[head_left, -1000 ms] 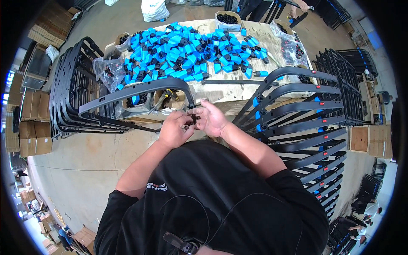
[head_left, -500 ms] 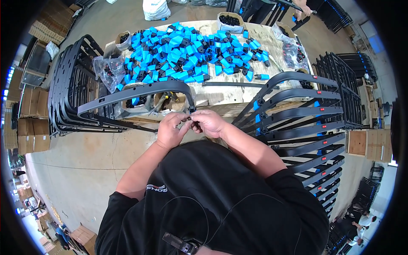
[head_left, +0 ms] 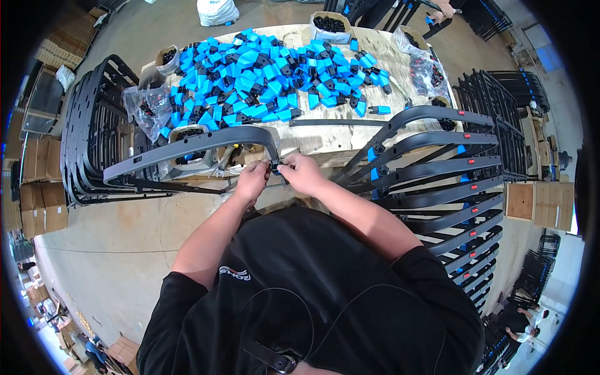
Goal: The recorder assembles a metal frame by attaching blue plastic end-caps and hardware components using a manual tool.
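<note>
A curved black metal frame (head_left: 187, 145) lies across the near left edge of the table, one end bent down toward me. At that end my left hand (head_left: 252, 180) is closed, fingertips pinched against the bar's left side. My right hand (head_left: 301, 174) is closed too, with thumb and fingers pressed to the bar end from the right. Something small and dark sits between the two sets of fingertips, too small and covered to name. Beyond the frame, a big pile of blue-and-black plastic pieces (head_left: 259, 81) spreads over the wooden table (head_left: 369, 134).
Several similar frames with red marks (head_left: 431, 164) are stacked at my right, others (head_left: 94, 134) at my left. Boxes of small black parts (head_left: 331, 28) and a clear plastic bag (head_left: 150, 109) stand on the table. A flat black bar (head_left: 337, 123) lies near its front edge. Another person's hand (head_left: 445, 10) shows far right.
Both hands have moved from just below the bar's end up to it, the left hand turning and the right spreading slightly away. The whole view has shifted a little.
</note>
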A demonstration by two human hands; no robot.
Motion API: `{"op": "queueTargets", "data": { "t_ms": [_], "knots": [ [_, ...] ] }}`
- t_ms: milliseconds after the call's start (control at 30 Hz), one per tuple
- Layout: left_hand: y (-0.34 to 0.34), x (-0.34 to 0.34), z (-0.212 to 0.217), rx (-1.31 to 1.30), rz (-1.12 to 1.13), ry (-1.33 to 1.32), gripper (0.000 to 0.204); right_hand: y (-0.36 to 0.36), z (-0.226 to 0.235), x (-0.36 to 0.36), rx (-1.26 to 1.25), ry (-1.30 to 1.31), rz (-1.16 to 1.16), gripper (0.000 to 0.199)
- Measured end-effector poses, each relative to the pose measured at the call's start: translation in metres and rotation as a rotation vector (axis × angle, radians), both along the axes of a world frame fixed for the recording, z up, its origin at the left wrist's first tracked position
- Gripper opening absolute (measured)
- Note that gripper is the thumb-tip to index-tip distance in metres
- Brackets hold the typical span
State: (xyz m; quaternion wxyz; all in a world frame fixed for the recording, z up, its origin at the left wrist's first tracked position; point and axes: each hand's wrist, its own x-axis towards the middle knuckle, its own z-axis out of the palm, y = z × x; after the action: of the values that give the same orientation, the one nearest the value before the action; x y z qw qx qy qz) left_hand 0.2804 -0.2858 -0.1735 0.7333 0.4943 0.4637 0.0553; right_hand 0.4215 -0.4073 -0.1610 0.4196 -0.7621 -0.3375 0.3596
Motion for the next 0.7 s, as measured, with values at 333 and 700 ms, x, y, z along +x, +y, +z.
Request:
{"op": "queueTargets", "data": {
  "t_ms": [333,700],
  "knots": [
    [0.010,0.005,-0.001,-0.362,0.014,-0.184,0.031,0.008,0.021,0.002,-0.036,-0.250,0.152,0.025],
    [0.014,0.006,0.011,-0.351,-0.072,-0.032,0.032,0.009,0.017,0.003,-0.035,-0.234,0.142,0.025]
  ]
}}
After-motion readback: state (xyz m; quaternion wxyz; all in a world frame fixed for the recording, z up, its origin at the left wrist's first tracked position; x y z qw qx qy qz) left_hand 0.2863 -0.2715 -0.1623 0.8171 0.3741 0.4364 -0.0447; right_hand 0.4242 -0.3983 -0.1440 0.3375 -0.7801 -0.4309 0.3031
